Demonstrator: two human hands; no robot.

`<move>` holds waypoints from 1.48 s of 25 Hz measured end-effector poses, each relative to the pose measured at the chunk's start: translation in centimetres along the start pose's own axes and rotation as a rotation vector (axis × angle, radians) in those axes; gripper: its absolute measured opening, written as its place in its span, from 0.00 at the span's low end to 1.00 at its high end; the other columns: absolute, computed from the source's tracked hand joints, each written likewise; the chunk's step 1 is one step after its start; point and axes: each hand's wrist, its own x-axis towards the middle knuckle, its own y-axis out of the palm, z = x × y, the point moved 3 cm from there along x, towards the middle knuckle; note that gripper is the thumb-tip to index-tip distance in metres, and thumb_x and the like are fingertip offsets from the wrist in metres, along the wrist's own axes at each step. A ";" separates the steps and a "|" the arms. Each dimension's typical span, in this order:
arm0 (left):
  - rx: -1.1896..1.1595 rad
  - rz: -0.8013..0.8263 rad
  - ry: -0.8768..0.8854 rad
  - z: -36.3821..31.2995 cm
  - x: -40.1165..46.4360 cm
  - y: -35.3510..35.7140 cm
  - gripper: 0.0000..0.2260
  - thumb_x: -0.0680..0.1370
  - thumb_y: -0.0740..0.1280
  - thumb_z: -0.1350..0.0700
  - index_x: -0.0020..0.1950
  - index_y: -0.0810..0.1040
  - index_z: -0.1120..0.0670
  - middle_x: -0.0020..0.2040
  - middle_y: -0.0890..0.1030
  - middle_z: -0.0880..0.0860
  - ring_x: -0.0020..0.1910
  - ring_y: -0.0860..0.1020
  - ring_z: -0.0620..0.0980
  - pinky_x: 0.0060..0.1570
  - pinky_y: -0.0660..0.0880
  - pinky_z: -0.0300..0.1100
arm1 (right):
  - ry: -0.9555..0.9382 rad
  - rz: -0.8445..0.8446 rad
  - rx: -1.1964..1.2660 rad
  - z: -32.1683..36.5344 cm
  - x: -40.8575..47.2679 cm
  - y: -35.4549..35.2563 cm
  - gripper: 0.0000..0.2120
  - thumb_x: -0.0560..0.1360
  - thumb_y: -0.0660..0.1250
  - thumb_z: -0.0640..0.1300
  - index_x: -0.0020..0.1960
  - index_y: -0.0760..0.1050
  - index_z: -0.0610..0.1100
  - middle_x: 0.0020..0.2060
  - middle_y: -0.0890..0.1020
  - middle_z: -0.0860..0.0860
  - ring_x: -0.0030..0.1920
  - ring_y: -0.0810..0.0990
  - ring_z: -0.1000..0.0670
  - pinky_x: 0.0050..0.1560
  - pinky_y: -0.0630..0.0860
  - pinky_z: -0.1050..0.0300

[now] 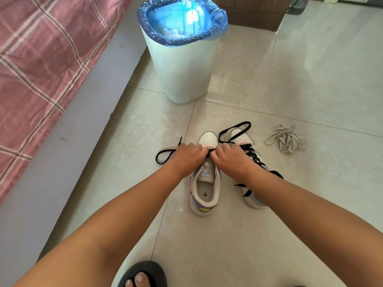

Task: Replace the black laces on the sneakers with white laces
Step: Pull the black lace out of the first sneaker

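Two white sneakers stand side by side on the tiled floor. Over the left sneaker [205,189], my left hand [187,155] and my right hand [229,157] both pinch its black lace [211,150] near the toe end. One loop of that lace trails left on the floor, another loops right over the toe of the right sneaker [251,158]. The right sneaker is still threaded with black lace and is partly hidden by my right forearm. A bundle of white laces [287,140] lies on the floor to the right of the shoes.
A white bin [182,75] with a blue liner stands just beyond the shoes. A bed with a pink checked cover [41,59] runs along the left. My foot in a dark slipper [143,275] is at the bottom edge.
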 end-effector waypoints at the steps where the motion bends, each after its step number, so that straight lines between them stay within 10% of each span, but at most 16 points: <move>1: 0.023 0.007 0.004 -0.3 0.1 -0.1 0.08 0.79 0.56 0.62 0.58 0.67 0.58 0.52 0.75 0.55 0.48 0.76 0.55 0.37 0.64 0.45 | 0.000 -0.023 -0.029 0.1 -0.1 -0.2 0.08 0.59 0.75 0.45 0.36 0.78 0.47 0.29 0.77 0.51 0.29 0.76 0.51 0.25 0.69 0.61; 5: -0.720 0.183 -0.566 0.2 0.3 0.0 0.13 0.79 0.56 0.54 0.55 0.72 0.61 0.51 0.79 0.60 0.46 0.77 0.58 0.35 0.66 0.42 | 0.741 0.365 0.937 0.5 0.4 0.8 0.13 0.79 0.57 0.49 0.55 0.71 0.40 0.48 0.79 0.43 0.49 0.78 0.42 0.40 0.68 0.54; 8: -1.208 0.280 -0.698 0.1 0.7 0.4 0.14 0.79 0.55 0.54 0.48 0.76 0.62 0.47 0.78 0.66 0.38 0.76 0.58 0.28 0.66 0.40 | 0.959 0.351 1.465 1.1 0.7 2.2 0.12 0.81 0.54 0.47 0.44 0.70 0.43 0.42 0.76 0.48 0.48 0.74 0.44 0.44 0.64 0.56; 10: -0.961 0.204 -0.533 0.7 0.7 0.0 0.12 0.80 0.55 0.55 0.43 0.74 0.58 0.47 0.79 0.62 0.38 0.73 0.55 0.33 0.65 0.41 | 0.793 0.346 1.307 0.2 0.6 1.9 0.10 0.81 0.55 0.45 0.44 0.69 0.43 0.40 0.76 0.47 0.46 0.74 0.44 0.42 0.66 0.55; 14: -0.141 0.089 -0.206 1.0 0.7 -0.5 0.08 0.80 0.57 0.58 0.56 0.73 0.58 0.53 0.76 0.56 0.49 0.77 0.56 0.37 0.65 0.44 | 0.255 0.034 0.211 -0.9 -0.3 -0.3 0.12 0.56 0.77 0.40 0.36 0.78 0.43 0.28 0.78 0.48 0.29 0.78 0.48 0.21 0.68 0.61; 16: -0.159 0.088 -0.241 0.4 0.8 -0.1 0.09 0.80 0.56 0.59 0.56 0.73 0.58 0.53 0.76 0.56 0.50 0.77 0.57 0.37 0.65 0.45 | 0.296 0.142 0.285 -0.3 -0.2 -0.1 0.10 0.62 0.75 0.41 0.41 0.77 0.41 0.33 0.80 0.46 0.34 0.79 0.46 0.24 0.69 0.58; 19: -0.856 0.218 -0.664 0.8 0.6 0.6 0.14 0.79 0.54 0.52 0.46 0.74 0.59 0.43 0.78 0.58 0.38 0.75 0.56 0.32 0.65 0.41 | 0.810 0.498 1.101 -0.1 0.3 1.3 0.12 0.81 0.53 0.47 0.47 0.71 0.41 0.41 0.77 0.45 0.44 0.76 0.43 0.39 0.69 0.53; 22: -1.182 0.230 -0.723 0.4 1.2 0.9 0.15 0.78 0.55 0.53 0.37 0.73 0.59 0.34 0.73 0.55 0.35 0.72 0.55 0.30 0.64 0.40 | 0.953 0.461 1.499 0.2 0.7 2.0 0.15 0.81 0.51 0.48 0.41 0.69 0.42 0.37 0.73 0.48 0.39 0.72 0.47 0.38 0.68 0.56; 27: -0.060 0.141 -0.223 2.7 0.7 -0.2 0.07 0.79 0.58 0.62 0.53 0.75 0.58 0.51 0.77 0.55 0.47 0.77 0.56 0.35 0.65 0.43 | 0.434 0.383 0.535 -1.6 0.6 1.5 0.08 0.79 0.55 0.39 0.55 0.70 0.41 0.48 0.79 0.44 0.48 0.77 0.42 0.37 0.65 0.53; 29: 0.047 0.141 -0.212 3.0 0.3 0.3 0.09 0.78 0.58 0.64 0.56 0.73 0.59 0.53 0.75 0.56 0.49 0.77 0.56 0.36 0.64 0.43 | 0.364 0.353 0.426 -1.6 0.2 1.6 0.08 0.79 0.56 0.39 0.55 0.69 0.40 0.49 0.79 0.43 0.49 0.77 0.42 0.36 0.65 0.53; 34: -1.540 0.298 -0.959 1.3 -0.2 1.4 0.15 0.79 0.55 0.52 0.34 0.66 0.55 0.28 0.68 0.53 0.26 0.68 0.50 0.23 0.62 0.33 | 0.866 0.479 1.132 -0.3 0.3 2.0 0.20 0.80 0.51 0.55 0.45 0.72 0.40 0.40 0.76 0.45 0.43 0.77 0.42 0.39 0.68 0.54; 37: -1.596 0.205 -0.870 1.4 0.4 1.4 0.15 0.79 0.57 0.56 0.32 0.67 0.55 0.23 0.68 0.51 0.21 0.65 0.48 0.23 0.60 0.33 | 1.032 0.540 1.454 0.3 0.8 1.5 0.22 0.78 0.57 0.57 0.32 0.65 0.44 0.27 0.70 0.49 0.27 0.69 0.48 0.28 0.66 0.60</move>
